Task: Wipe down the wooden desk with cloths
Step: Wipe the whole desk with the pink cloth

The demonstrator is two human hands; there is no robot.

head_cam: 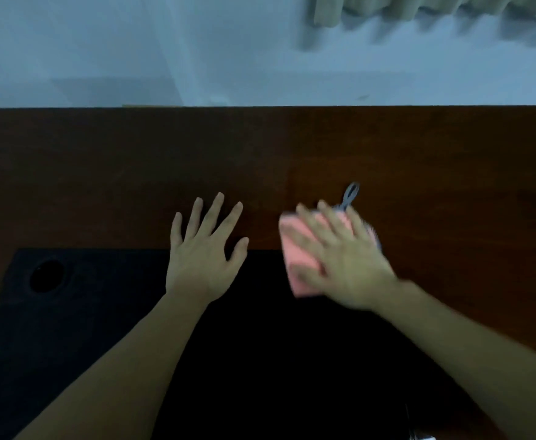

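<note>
A dark brown wooden desk (101, 173) fills the middle of the view. My right hand (339, 255) lies flat with straight, spread fingers on a folded pink cloth (298, 258), pressing it down where the wood meets a black mat; the hand is blurred by motion. The cloth has a grey edge and a grey hanging loop (351, 193) sticking out beyond my fingertips. My left hand (206, 249) rests flat on the desk to the left of the cloth, fingers spread, palm over the mat's far edge, holding nothing.
A large black mat (108, 312) covers the near part of the desk, with a round dark hole (47, 276) near its left corner. Behind the desk's far edge is a pale wall (133, 52), and curtain folds (419, 11) hang at top right.
</note>
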